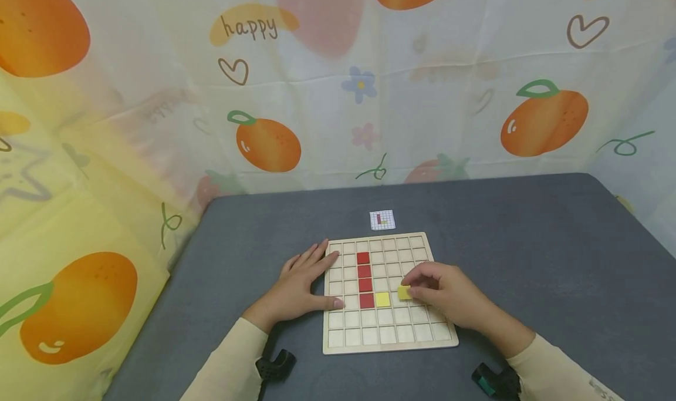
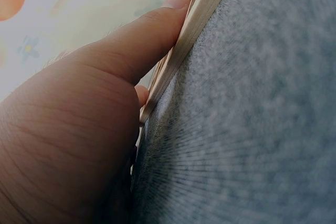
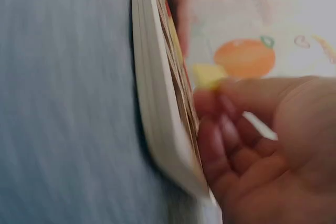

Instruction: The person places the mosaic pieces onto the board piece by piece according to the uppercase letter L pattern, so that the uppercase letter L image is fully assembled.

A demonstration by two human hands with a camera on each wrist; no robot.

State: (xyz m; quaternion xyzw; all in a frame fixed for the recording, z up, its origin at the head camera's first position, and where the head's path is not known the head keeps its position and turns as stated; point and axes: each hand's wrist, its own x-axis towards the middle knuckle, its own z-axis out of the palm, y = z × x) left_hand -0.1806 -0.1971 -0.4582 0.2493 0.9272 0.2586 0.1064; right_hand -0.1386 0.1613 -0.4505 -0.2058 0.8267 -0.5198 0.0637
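Observation:
A wooden grid board (image 1: 388, 336) lies on the table, with a column of several red square tiles (image 1: 364, 271) in it. Right of the lowest red one sits a yellow square tile (image 1: 382, 299). My right hand (image 1: 449, 292) pinches another yellow tile (image 1: 404, 293) between thumb and fingertips, just over the board and to the right of the placed yellow one. In the right wrist view this held tile (image 3: 209, 75) shows blurred at the fingertips. My left hand (image 1: 298, 286) rests on the board's left edge with fingers spread, its thumb (image 2: 157, 30) lying over the rim.
Behind the board lies a small card (image 1: 382, 220) printed with a grid and a red and yellow pattern. The dark grey table (image 1: 528, 242) extends to both sides. A fruit-printed curtain (image 1: 422, 107) hangs along the back and left.

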